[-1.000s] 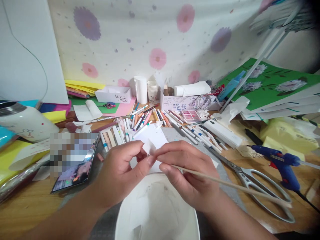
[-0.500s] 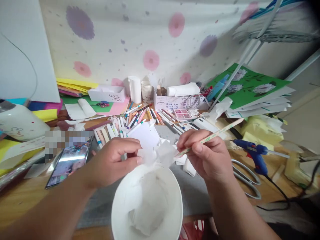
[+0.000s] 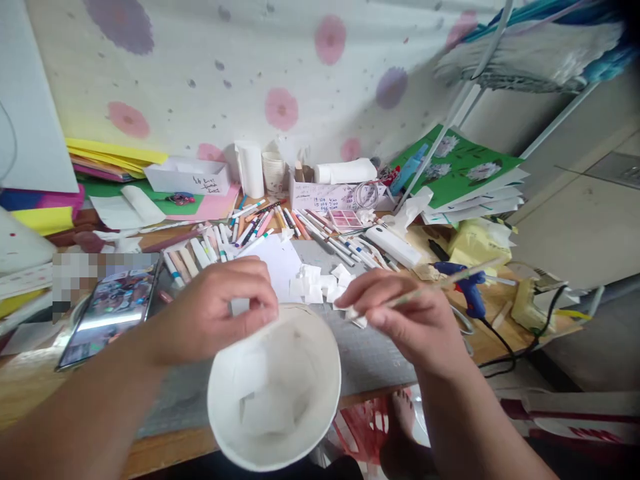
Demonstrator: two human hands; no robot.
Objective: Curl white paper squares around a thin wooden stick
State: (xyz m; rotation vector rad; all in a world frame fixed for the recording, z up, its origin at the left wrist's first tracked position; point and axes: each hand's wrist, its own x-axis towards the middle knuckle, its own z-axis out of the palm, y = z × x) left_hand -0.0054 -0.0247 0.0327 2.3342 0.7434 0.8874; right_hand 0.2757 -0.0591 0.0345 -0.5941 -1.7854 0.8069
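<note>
A white paper tub point(image 3: 220, 400) with a round mouth stands tilted toward me at the front edge of the table, with pale paper scraps point(image 3: 267, 412) inside. My left hand point(image 3: 225, 310) is closed, thumb and fingertips pinched at the tub's upper left rim. To the right of the tub, my right hand point(image 3: 405, 313) is closed around a thin pale stick point(image 3: 450, 277) with green marks, slanting up to the right. A small white bit of paper point(image 3: 353, 315) shows at its fingertips. Several torn white paper pieces point(image 3: 314, 283) lie just beyond the tub.
Many markers point(image 3: 260, 227) lie across the back of the grey mat point(image 3: 370, 353). At left rests a phone point(image 3: 110, 307) with its screen lit. A blue glue gun point(image 3: 467, 290) and its cable are at right, near scissors point(image 3: 463, 320). White paper cups point(image 3: 273, 175) stand behind.
The thin white paper piece between my hands is no longer there. My left hand has come down to the tub's rim. The view has shifted, so the tub sits further left.
</note>
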